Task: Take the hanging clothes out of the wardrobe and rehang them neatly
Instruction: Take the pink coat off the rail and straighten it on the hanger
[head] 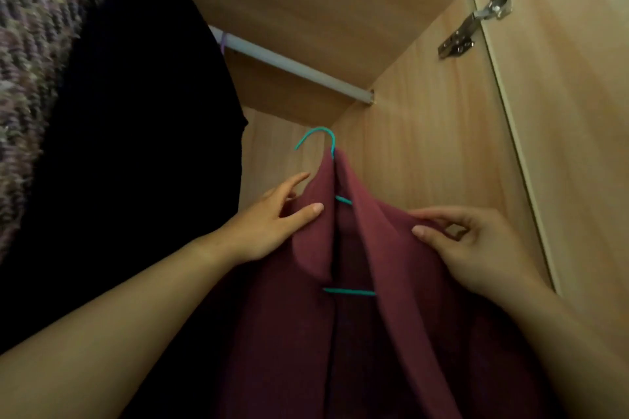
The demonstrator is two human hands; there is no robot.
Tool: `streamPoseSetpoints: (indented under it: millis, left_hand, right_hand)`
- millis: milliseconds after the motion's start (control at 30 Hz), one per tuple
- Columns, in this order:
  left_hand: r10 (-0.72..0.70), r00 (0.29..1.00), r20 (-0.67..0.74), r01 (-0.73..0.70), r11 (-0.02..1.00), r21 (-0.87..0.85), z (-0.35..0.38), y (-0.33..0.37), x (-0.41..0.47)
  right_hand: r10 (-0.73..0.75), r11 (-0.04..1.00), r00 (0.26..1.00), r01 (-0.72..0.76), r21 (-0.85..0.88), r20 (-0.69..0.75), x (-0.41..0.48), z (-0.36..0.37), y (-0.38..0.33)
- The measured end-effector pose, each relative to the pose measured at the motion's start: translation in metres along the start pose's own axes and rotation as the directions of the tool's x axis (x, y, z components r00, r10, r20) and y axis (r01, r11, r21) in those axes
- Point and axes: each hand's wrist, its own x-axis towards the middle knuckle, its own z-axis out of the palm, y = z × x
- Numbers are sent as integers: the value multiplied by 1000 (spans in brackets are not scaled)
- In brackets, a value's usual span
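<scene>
From the head view, the only 1 you have, the maroon coat (391,282) hangs in the right part of the open wardrobe, between a black garment (136,146) and the side wall. It sits on a teal wire hanger (349,291). The hook rises from the collar and looks free in the air, well below the white rail (292,65), so your 2 hands appear to carry the load.

Your left hand (269,221) grips the left lapel near the shoulder, thumb laid flat on the front and fingers spread behind the cloth. Your right hand (469,248) pinches the right shoulder edge between thumb and forefinger, with the other fingers curled loosely beneath.

Expect the coat to be fairly heavy and soft. The cloth looks thick, matte and woolly, so it should not slip through your fingers, but it will sag and could slide off such a thin hanger if that tilts. A hold on the hook or the hanger neck would likely steer better than one on the fabric alone.

It has wide lapels and lies open down the front, showing 2 short stretches of teal wire. The colour is even, and I see no buttons.
</scene>
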Motion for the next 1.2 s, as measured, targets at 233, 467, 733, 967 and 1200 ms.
streamPoseSetpoints:
  millis: [233,467,733,967,1200]
  left_hand:
    - [-49,987,-156,83,972,218,34,-7,-64]
    - [-173,971,-165,192,975,113,68,18,-127]
    - [-230,949,-217,248,967,56,71,69,-201]
    - [-220,935,-280,267,953,144,51,141,-241]
    - [-290,906,-309,370,897,244,48,227,-312]
  right_hand:
    - [74,983,967,-112,145,244,-55,-5,-1]
    - [32,999,978,-28,-22,206,-118,21,-21]
    - [77,990,994,-67,-120,78,-170,-4,-36]
    - [72,997,997,-72,-3,31,-201,-42,-64]
    - [138,984,984,-149,99,111,-265,-94,-99]
